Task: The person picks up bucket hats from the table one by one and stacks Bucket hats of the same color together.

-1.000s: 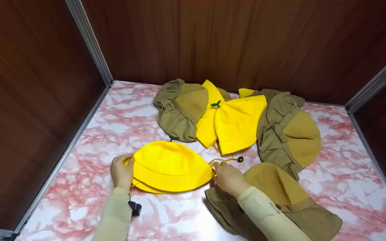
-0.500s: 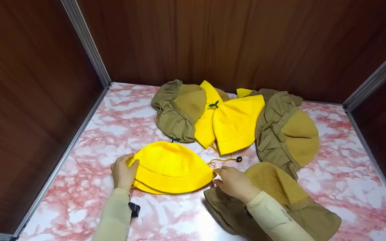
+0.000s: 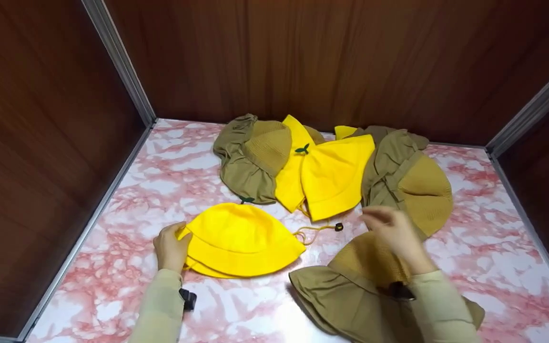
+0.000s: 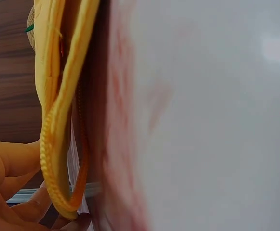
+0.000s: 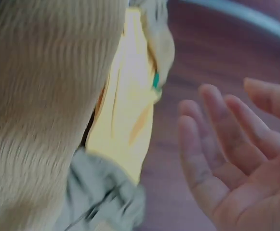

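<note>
A yellow bucket hat lies folded flat at the front left, a green sprout tip at its crown. My left hand pinches the left end of its brim; the left wrist view shows the thumb and fingers around the edge, beside a looped yellow cord. From the hat's right end trails a cord with a black toggle. My right hand is lifted above a khaki hat with a neck flap. In the right wrist view its fingers are spread and hold nothing.
At the back lies an overlapping group of hats: a khaki one at left, a yellow one in the middle, another khaki one at right. Dark wood panels with metal edges enclose the marbled table.
My right hand has let go of the yellow hat's right end and moved right and up, over the khaki hats. My left hand keeps its grip, and the yellow hat has barely moved.
</note>
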`<state>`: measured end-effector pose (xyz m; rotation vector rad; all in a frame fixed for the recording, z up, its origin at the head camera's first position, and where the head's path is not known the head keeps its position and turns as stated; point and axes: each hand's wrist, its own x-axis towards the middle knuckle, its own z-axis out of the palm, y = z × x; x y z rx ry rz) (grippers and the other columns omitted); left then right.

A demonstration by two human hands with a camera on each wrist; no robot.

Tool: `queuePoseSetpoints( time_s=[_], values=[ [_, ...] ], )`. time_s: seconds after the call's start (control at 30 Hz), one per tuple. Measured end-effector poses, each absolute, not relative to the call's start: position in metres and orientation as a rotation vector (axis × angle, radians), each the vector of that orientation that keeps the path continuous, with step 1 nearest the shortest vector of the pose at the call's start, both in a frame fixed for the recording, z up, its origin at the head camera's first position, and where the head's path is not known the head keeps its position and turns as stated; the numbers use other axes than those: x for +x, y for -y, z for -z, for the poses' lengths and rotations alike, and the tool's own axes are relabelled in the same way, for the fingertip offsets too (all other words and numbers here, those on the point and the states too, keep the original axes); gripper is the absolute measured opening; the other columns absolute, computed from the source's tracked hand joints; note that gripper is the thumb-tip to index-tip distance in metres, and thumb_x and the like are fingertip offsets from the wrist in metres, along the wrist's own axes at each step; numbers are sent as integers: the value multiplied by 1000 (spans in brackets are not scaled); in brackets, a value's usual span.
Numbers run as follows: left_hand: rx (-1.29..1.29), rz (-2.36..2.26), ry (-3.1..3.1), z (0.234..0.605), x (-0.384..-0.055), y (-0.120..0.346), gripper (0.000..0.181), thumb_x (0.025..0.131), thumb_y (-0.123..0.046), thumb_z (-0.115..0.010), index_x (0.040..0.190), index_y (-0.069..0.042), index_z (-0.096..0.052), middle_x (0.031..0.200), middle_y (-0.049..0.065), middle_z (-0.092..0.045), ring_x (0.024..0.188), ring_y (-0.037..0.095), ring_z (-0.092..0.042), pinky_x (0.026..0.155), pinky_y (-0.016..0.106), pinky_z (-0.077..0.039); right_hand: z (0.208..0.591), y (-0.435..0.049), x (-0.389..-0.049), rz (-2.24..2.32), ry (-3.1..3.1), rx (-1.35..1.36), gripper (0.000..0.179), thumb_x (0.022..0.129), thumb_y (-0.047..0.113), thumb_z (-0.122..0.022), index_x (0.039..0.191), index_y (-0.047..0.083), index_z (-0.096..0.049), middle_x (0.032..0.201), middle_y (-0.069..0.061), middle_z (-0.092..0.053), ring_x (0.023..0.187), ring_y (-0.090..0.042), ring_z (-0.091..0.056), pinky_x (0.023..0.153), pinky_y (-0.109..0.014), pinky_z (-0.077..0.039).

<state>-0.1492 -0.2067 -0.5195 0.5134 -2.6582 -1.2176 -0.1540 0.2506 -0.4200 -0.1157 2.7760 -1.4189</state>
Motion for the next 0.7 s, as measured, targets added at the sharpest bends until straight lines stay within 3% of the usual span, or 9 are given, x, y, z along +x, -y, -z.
queuePoseSetpoints(
  time_s=[0.1, 0.23, 0.33, 0.4, 0.47, 0.57, 0.63, 0.7],
  values=[
    [506, 1194, 2663, 519, -150, 206, 36, 91, -3, -67, 125, 6, -63, 128, 28, -61, 125, 42, -50, 110, 52, -28, 417, -277, -157, 1670, -2660, 182, 38, 98, 26, -63, 128, 2, -62, 111, 1, -72, 98, -9, -65, 89, -25, -53],
    [492, 1171, 2667, 520, -151, 204, 35, 91, -2, -66, 125, 6, -63, 128, 28, -61, 125, 41, -50, 109, 51, -28, 424, -308, -163, 2232, -2284, 501, 11, 96, 16, -66, 105, 15, -71, 90, 16, -71, 82, -2, -67, 79, -16, -54],
    [487, 1173, 2646, 519, -150, 202, 35, 92, -2, -65, 126, 5, -63, 130, 28, -60, 125, 42, -48, 108, 51, -28, 432, -329, -167, 2531, -1928, 719, 12, 95, 7, -63, 99, 18, -66, 87, 11, -71, 80, -6, -68, 76, -17, -55],
    [484, 1189, 2607, 517, -149, 200, 34, 92, -2, -64, 126, 4, -63, 132, 27, -59, 125, 43, -46, 108, 51, -29, 438, -341, -168, 2551, -1790, 847, 20, 96, 8, -62, 114, 17, -59, 96, 14, -65, 81, -6, -65, 76, -17, -54],
    [470, 1216, 2559, 515, -148, 197, 33, 93, -3, -63, 125, 3, -64, 133, 27, -58, 126, 45, -44, 109, 52, -30, 444, -351, -167, 2493, -1699, 954, 45, 97, 11, -62, 137, 19, -43, 105, 14, -55, 81, -6, -60, 73, -18, -54],
    [410, 1239, 2498, 511, -148, 190, 32, 93, -4, -64, 124, 3, -65, 134, 25, -57, 128, 45, -42, 110, 52, -31, 452, -362, -165, 2375, -1605, 1033, 67, 95, 18, -65, 149, 25, -26, 109, 8, -42, 78, -5, -52, 71, -19, -53],
    [362, 1247, 2471, 508, -149, 184, 31, 93, -5, -64, 123, 2, -65, 133, 23, -58, 128, 44, -41, 111, 52, -31, 457, -368, -163, 2303, -1543, 1057, 58, 95, 24, -66, 142, 25, -32, 104, 7, -46, 74, -6, -52, 70, -22, -53],
    [322, 1253, 2459, 504, -149, 176, 31, 94, -6, -65, 124, 1, -66, 132, 21, -59, 129, 42, -42, 111, 52, -32, 460, -371, -161, 2269, -1490, 1049, 39, 95, 28, -66, 123, 22, -41, 93, 6, -55, 73, -8, -55, 73, -24, -52]
  ],
)
